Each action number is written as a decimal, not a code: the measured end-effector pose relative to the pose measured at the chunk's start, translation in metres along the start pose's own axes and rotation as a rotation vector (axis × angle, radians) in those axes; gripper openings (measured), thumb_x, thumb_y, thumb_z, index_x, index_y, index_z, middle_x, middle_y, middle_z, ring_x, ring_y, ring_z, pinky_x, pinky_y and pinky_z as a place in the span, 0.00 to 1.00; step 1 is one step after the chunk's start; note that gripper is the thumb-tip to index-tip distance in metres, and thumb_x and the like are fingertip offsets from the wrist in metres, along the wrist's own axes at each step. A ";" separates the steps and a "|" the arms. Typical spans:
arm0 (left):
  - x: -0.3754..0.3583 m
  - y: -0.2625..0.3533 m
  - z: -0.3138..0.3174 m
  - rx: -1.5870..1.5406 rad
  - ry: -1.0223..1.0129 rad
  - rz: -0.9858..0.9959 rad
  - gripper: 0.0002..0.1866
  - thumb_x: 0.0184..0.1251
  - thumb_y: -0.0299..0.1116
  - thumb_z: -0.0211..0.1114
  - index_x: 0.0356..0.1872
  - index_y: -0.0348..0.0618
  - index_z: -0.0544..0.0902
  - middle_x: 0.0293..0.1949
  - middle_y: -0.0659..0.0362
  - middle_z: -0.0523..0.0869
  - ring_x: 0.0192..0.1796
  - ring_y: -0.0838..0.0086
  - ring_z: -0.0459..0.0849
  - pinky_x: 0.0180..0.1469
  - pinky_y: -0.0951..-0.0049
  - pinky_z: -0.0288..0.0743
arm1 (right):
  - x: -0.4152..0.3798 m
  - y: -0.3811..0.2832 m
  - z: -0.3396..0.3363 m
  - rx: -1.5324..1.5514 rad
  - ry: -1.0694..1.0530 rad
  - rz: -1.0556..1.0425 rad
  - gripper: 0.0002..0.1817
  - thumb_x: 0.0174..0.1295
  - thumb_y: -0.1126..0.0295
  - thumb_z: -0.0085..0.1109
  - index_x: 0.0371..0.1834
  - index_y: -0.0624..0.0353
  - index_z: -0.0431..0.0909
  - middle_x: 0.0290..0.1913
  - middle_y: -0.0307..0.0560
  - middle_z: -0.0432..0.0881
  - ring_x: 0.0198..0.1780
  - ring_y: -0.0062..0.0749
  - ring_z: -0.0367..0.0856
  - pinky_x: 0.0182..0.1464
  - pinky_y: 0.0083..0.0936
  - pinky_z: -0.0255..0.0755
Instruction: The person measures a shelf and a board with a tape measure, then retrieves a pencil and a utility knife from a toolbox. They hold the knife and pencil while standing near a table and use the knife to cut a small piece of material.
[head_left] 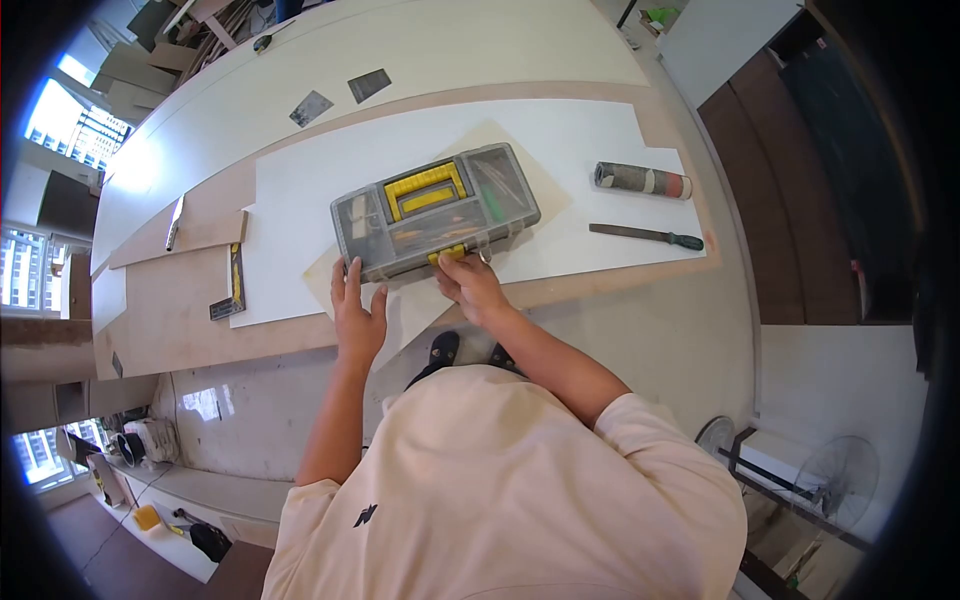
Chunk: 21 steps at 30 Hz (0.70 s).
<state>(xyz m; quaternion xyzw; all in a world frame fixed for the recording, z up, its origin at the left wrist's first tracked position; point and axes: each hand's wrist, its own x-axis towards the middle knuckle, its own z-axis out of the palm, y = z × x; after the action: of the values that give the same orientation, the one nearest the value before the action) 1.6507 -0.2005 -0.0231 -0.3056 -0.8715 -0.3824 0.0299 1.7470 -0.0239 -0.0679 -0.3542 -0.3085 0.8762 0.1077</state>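
A toolbox [360, 237] with a see-through lid, grey edges and a yellow handle lies closed on a white board [285, 200]. Through the lid, several small items show, one of them green. My left hand [359, 318] rests its fingertips against the box's front left corner, fingers apart. At the middle of the front edge, my right hand [473, 288] has its fingers closed on a yellow latch [447, 255]. A metal ring hangs beside that latch. Under the box, a cream-coloured sheet [540, 175] sticks out at the back and front.
To the right lie a rolled sandpaper-like sheet [642, 180] and a file [645, 235] with a green handle. On the left are a try square [236, 283], a wooden strip [185, 240] and a knife-like tool [175, 222]. Two grey rectangular pieces [370, 86] lie farther back.
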 end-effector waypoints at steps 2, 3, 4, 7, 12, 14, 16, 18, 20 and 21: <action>-0.001 -0.001 0.004 -0.331 0.036 -0.280 0.26 0.66 0.31 0.63 0.64 0.36 0.66 0.62 0.46 0.69 0.62 0.54 0.72 0.58 0.58 0.72 | -0.010 -0.003 -0.017 -0.108 0.050 -0.027 0.14 0.61 0.61 0.67 0.42 0.53 0.73 0.37 0.35 0.78 0.37 0.22 0.77 0.41 0.23 0.73; -0.002 -0.004 0.004 -0.586 0.068 -0.498 0.26 0.67 0.32 0.63 0.63 0.35 0.66 0.60 0.47 0.70 0.61 0.56 0.73 0.57 0.58 0.73 | -0.013 -0.008 -0.029 -0.163 0.080 -0.045 0.15 0.61 0.61 0.66 0.44 0.54 0.72 0.37 0.36 0.77 0.38 0.22 0.77 0.41 0.23 0.73; -0.003 -0.009 0.003 -0.845 0.099 -0.717 0.25 0.68 0.33 0.62 0.61 0.34 0.66 0.59 0.48 0.71 0.60 0.57 0.74 0.56 0.59 0.74 | -0.013 -0.016 -0.048 -0.133 0.044 -0.068 0.16 0.61 0.60 0.66 0.45 0.54 0.71 0.38 0.36 0.77 0.38 0.23 0.77 0.41 0.24 0.73; -0.005 -0.011 0.006 -1.348 0.062 -1.013 0.26 0.69 0.40 0.62 0.58 0.31 0.67 0.52 0.50 0.74 0.55 0.59 0.76 0.55 0.60 0.75 | -0.018 -0.037 -0.081 -0.052 0.076 -0.138 0.18 0.62 0.56 0.64 0.45 0.55 0.71 0.39 0.38 0.76 0.38 0.23 0.77 0.41 0.25 0.73; 0.010 -0.004 0.021 -1.404 0.087 -1.044 0.27 0.67 0.44 0.65 0.53 0.31 0.68 0.46 0.50 0.75 0.51 0.60 0.77 0.55 0.60 0.76 | -0.008 -0.082 -0.051 0.039 0.299 -0.195 0.20 0.58 0.52 0.68 0.37 0.57 0.73 0.33 0.39 0.75 0.33 0.25 0.76 0.36 0.26 0.75; 0.013 0.003 0.020 -1.344 0.092 -1.041 0.27 0.66 0.46 0.65 0.50 0.31 0.69 0.45 0.49 0.75 0.49 0.60 0.78 0.53 0.60 0.77 | -0.003 -0.084 -0.045 0.009 0.316 -0.185 0.21 0.56 0.53 0.70 0.35 0.58 0.73 0.32 0.39 0.74 0.32 0.26 0.76 0.36 0.26 0.75; 0.014 0.008 0.018 -1.298 0.101 -1.051 0.28 0.65 0.47 0.66 0.49 0.31 0.69 0.43 0.48 0.75 0.47 0.59 0.78 0.51 0.60 0.78 | -0.001 -0.083 -0.043 -0.046 0.348 -0.186 0.21 0.54 0.54 0.72 0.34 0.58 0.73 0.31 0.39 0.74 0.31 0.26 0.76 0.35 0.25 0.75; 0.014 0.012 0.017 -1.278 0.112 -1.067 0.29 0.64 0.48 0.67 0.48 0.30 0.68 0.41 0.48 0.75 0.46 0.59 0.79 0.49 0.60 0.79 | 0.002 -0.082 -0.042 -0.026 0.367 -0.188 0.20 0.54 0.55 0.72 0.33 0.57 0.72 0.29 0.38 0.73 0.29 0.26 0.75 0.33 0.25 0.76; 0.012 0.006 0.021 -1.295 0.106 -1.045 0.30 0.64 0.48 0.67 0.49 0.30 0.68 0.40 0.48 0.75 0.45 0.59 0.79 0.49 0.60 0.79 | 0.006 -0.078 -0.045 0.000 0.370 -0.205 0.20 0.54 0.56 0.73 0.32 0.57 0.72 0.27 0.38 0.73 0.26 0.25 0.74 0.31 0.25 0.76; 0.013 0.003 0.023 -1.304 0.098 -1.031 0.30 0.63 0.48 0.67 0.49 0.29 0.68 0.40 0.48 0.75 0.44 0.59 0.80 0.48 0.60 0.80 | 0.009 -0.075 -0.047 0.018 0.362 -0.224 0.21 0.53 0.56 0.73 0.31 0.58 0.72 0.26 0.38 0.73 0.25 0.25 0.73 0.30 0.24 0.75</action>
<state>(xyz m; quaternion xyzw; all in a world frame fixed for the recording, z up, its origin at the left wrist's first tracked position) 1.6465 -0.1764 -0.0336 0.1926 -0.5038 -0.7892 -0.2939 1.7707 0.0604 -0.0527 -0.4686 -0.3138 0.7834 0.2610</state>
